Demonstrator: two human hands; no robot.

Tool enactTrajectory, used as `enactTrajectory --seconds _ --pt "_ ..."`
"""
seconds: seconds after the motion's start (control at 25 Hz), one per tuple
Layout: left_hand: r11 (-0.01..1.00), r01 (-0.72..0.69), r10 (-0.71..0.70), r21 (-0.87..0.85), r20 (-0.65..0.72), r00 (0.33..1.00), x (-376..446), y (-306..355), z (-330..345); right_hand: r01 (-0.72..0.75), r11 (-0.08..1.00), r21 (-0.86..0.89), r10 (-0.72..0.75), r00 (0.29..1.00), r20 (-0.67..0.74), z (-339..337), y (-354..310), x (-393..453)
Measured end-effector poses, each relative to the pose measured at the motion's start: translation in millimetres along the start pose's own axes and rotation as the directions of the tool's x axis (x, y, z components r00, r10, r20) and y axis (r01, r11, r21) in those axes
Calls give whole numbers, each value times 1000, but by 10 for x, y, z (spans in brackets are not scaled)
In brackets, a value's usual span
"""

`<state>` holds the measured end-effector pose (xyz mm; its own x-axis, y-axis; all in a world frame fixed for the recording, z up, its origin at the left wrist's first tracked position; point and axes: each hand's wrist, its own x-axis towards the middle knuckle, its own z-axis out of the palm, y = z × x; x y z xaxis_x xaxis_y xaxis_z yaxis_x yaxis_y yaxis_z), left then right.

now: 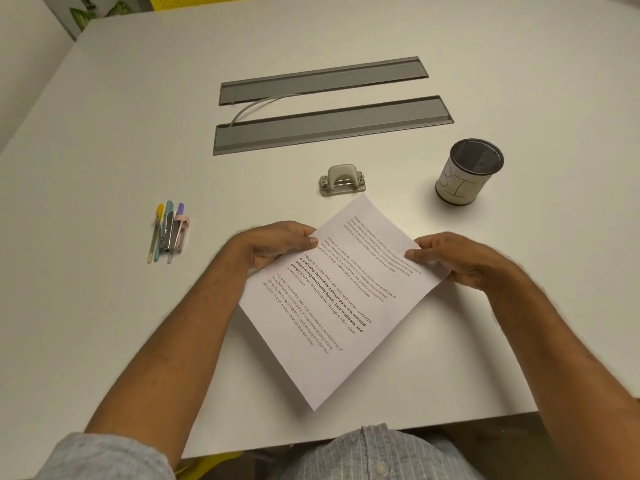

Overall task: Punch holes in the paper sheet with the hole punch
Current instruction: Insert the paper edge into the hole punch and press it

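Note:
A white paper sheet (341, 303) with printed text is held turned like a diamond, just above the table's near half. My left hand (277, 245) pinches its upper left edge, thumb on top. My right hand (446, 256) pinches the right corner the same way. The sheet's top corner points at a small grey hole punch (342, 180), which stands on the table a short way beyond it, untouched by either hand.
On the white table (138, 140), a wrapped mesh cup (467, 171) stands at the right. A bundle of pens and clips (169, 230) lies at the left. Two grey cable-tray covers (329, 124) sit flush farther back. The table's near edge is just under my forearms.

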<state>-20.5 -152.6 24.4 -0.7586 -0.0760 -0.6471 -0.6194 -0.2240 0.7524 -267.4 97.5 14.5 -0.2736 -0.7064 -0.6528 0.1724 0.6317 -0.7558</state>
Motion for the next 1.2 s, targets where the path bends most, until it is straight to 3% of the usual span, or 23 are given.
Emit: enactTrajectory --seconds 0.12,0.28,0.4,0.6,0.96,1.2 --pt "999 40 -40 31 -8 999 -10 123 5 -14 998 65 17 999 -46 -64 135 -44" --pt "997 70 -64 28 -158 985 -165 181 -206 5 985 174 20 990 -140 -167 191 -104" --pt "985 -32 -16 -170 -271 962 -242 62 -302 38 970 242 13 979 -202 -187 193 -88" --pt "870 -236 11 -433 -461 887 -121 -242 -51 100 952 288 1 943 -334 -128 201 52" --pt "929 -220 -37 -297 -665 746 43 -375 251 145 956 254 -19 897 -441 -30 158 144" --pt "935 -214 -36 -283 -675 737 52 -302 190 154 960 235 -34 893 -448 -9 141 157"
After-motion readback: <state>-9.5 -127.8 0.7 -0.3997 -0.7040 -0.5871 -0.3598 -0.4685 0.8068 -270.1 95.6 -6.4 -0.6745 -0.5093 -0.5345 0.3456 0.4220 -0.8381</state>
